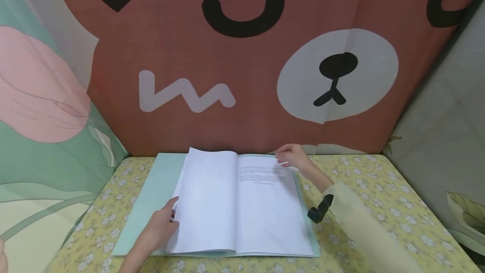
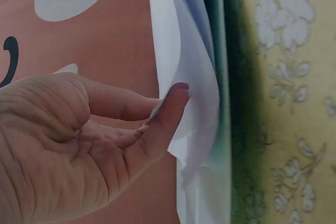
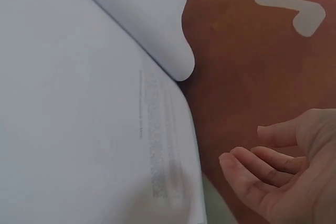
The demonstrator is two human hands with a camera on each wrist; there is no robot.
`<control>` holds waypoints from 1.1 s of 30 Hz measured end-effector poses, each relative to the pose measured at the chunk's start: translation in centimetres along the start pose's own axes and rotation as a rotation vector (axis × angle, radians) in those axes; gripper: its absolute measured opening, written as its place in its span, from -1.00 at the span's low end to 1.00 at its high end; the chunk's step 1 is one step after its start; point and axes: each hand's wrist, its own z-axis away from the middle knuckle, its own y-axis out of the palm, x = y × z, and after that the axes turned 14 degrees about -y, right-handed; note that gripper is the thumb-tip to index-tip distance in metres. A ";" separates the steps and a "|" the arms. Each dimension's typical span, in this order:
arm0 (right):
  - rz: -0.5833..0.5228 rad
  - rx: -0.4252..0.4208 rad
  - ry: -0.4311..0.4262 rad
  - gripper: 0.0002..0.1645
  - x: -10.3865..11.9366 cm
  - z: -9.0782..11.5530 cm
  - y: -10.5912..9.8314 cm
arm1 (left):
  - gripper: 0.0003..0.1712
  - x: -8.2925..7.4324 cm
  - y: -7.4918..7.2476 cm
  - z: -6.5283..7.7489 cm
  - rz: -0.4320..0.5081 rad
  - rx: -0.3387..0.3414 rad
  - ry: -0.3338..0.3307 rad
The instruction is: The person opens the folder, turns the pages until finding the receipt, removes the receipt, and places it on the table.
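Note:
An open stack of white paper sheets (image 1: 274, 218) lies in a pale green folder (image 1: 166, 172). Its right page carries a short block of printed text near the top, while the turned page (image 1: 208, 201) on the left is blank and bows up along its edge. My left hand (image 1: 161, 226) pinches that page's left edge between thumb and fingers; in the left wrist view the thumb (image 2: 176, 95) overlaps the curved paper. Beyond the upper right corner of the printed page, my right hand (image 1: 291, 155) hovers with loosely curled fingers and holds nothing.
A yellow flowered cloth (image 1: 356, 205) covers the table. Behind it hangs a brown bear-print curtain (image 1: 242, 125), with more printed fabric (image 1: 41, 79) at the left. A black strap (image 1: 321, 209) sits by the right sleeve.

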 end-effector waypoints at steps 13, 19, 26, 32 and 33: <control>0.090 -0.065 -0.035 -0.66 -3.5 1.2 -0.8 | -0.26 0.9 0.3 -0.2 0.005 0.057 0.003; 0.162 -0.053 -0.035 -0.69 -4.6 1.5 -0.6 | -0.35 1.2 0.7 -0.2 -0.038 0.109 -0.014; 0.322 -0.029 -0.074 -0.65 -5.5 1.8 -0.8 | -0.35 1.1 0.9 -0.4 -0.056 0.153 -0.042; 0.448 0.078 -0.117 -0.44 -5.7 1.9 -0.8 | -0.34 1.3 0.9 -0.4 -0.084 0.176 -0.029; 0.468 0.101 -0.127 -0.39 -5.8 1.9 -0.8 | -0.34 1.3 0.9 -0.4 -0.087 0.179 -0.025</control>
